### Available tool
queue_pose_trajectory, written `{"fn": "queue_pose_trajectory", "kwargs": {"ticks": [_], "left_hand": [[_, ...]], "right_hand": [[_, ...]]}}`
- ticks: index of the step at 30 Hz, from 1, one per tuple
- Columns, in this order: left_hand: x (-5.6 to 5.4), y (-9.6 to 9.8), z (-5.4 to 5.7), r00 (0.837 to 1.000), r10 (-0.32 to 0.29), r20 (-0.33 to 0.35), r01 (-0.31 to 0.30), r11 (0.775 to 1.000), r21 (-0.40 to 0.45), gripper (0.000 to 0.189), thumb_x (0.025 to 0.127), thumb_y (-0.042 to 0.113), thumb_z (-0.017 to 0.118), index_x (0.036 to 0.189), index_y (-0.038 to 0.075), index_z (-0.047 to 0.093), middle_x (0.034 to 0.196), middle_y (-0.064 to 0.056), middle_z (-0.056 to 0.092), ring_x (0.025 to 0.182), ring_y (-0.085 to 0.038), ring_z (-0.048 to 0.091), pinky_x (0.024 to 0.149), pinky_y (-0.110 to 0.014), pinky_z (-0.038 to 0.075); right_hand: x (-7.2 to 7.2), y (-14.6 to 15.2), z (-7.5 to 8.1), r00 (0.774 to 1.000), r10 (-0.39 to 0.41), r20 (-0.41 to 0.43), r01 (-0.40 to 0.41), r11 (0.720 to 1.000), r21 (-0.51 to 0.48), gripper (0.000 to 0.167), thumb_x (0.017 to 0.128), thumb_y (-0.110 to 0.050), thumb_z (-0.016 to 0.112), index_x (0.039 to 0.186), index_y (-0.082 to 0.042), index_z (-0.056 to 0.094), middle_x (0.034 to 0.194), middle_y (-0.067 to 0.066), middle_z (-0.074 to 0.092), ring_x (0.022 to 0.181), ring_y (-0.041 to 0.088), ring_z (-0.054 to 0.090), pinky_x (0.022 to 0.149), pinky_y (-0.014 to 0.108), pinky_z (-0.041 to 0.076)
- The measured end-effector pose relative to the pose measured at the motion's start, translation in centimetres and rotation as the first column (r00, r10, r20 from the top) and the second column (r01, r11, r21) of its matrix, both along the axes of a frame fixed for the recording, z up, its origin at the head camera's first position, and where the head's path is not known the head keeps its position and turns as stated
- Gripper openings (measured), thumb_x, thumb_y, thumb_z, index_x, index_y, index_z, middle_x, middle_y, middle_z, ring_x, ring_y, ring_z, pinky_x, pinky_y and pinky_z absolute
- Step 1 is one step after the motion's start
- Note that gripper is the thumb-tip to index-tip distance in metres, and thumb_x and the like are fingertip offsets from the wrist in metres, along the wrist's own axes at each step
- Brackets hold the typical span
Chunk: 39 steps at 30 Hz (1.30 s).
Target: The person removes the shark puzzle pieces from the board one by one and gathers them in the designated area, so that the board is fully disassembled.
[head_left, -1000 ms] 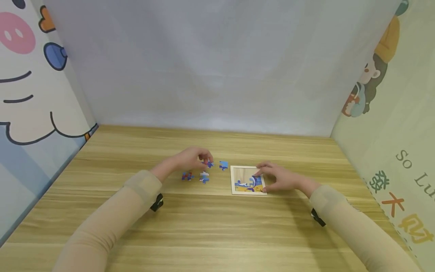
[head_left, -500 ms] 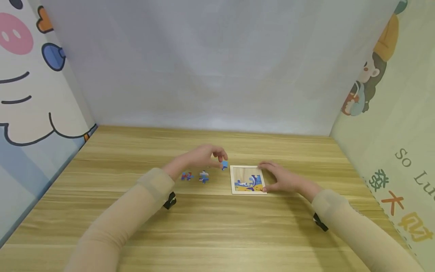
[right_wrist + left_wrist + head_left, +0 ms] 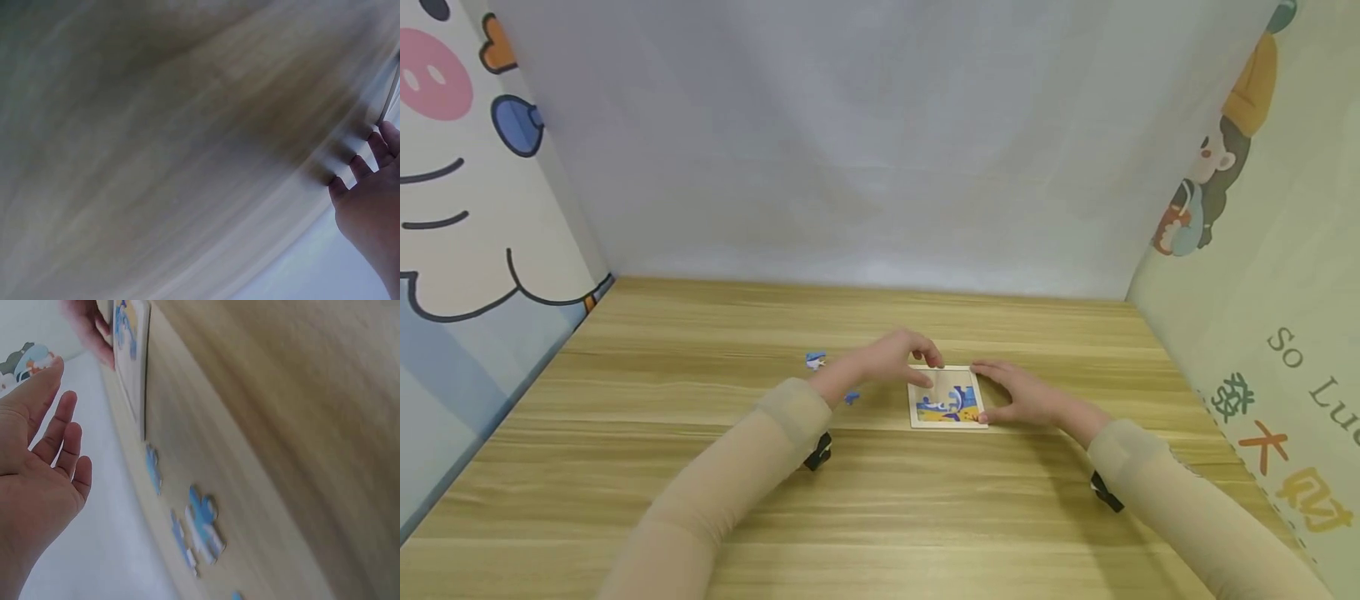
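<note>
"So, the frame (image 3: 949,425)?"

"Likely light and stiff: grip its rim. It lies flat on the table (image 3: 880,508); the right hand (image 3: 1028,395), fingers spread, touches its right edge. The left hand (image 3: 891,356) hangs at its left, fingers parted, apparently empty."

"Room?"

"Plenty nearside; pieces (image 3: 203,526) lie left."

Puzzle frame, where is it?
Head view: puzzle frame lies on the table right of centre, left hand over its upper left, right hand at its right edge.
</note>
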<state>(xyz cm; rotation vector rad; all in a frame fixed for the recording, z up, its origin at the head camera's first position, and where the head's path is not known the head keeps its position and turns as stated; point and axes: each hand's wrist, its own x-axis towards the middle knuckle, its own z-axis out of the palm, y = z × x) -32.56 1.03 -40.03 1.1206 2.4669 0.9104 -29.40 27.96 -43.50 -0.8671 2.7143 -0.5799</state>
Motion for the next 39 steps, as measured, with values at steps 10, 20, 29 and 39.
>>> {"fn": "queue_pose_trajectory", "kwargs": {"ticks": [10,20,29,39], "left_hand": [[-0.2,2.3,-2.0,1.0,0.005,-0.012,-0.006,0.997,-0.083,0.039,0.08,0.02,0.075,0.117,0.017,0.064,0.119,0.002,0.062,0.111,-0.015,0.053,0.096,-0.031,0.042],[-0.1,3.3,-2.2,0.997,-0.004,-0.075,-0.014,0.973,-0.232,0.047,0.08,0.029,0.075,0.125,0.023,0.061,0.127,0.0,0.055,0.115,-0.019,0.044,0.1,-0.039,0.034],[-0.2,3.8,-2.5,0.997,0.002,-0.081,-0.025,0.959,-0.284,0.042,0.08,0.034,0.074,0.12,0.026,0.065,0.135,0.0,0.049,0.121,-0.02,0.039,0.104,-0.043,0.031],[-0.3,3.8,-2.8,0.999,0.045,-0.008,-0.046,0.983,-0.179,0.038,0.078,0.024,0.077,0.114,0.022,0.066,0.12,0.005,0.059,0.116,-0.014,0.047,0.104,-0.039,0.032]], "right_hand": [[0.1,-0.1,0.4,1.0,0.0,0.025,-0.001,1.0,0.012,0.085,0.082,-0.045,0.07,0.146,-0.006,0.031,0.151,0.018,0.029,0.138,0.04,0.025,0.109,0.058,0.022],[0.1,0.0,0.2,1.0,0.018,0.006,-0.018,1.0,-0.001,0.085,0.082,-0.045,0.07,0.146,-0.005,0.032,0.151,0.018,0.029,0.137,0.041,0.025,0.108,0.059,0.022],[0.3,0.1,0.2,1.0,0.015,0.014,-0.015,1.0,0.003,0.083,0.083,-0.044,0.069,0.146,-0.005,0.031,0.151,0.018,0.029,0.137,0.041,0.025,0.108,0.059,0.022],[0.3,0.2,0.2,1.0,0.016,0.008,-0.016,1.0,-0.005,0.083,0.084,-0.044,0.068,0.146,-0.004,0.031,0.151,0.019,0.028,0.137,0.042,0.025,0.108,0.059,0.022]]}}
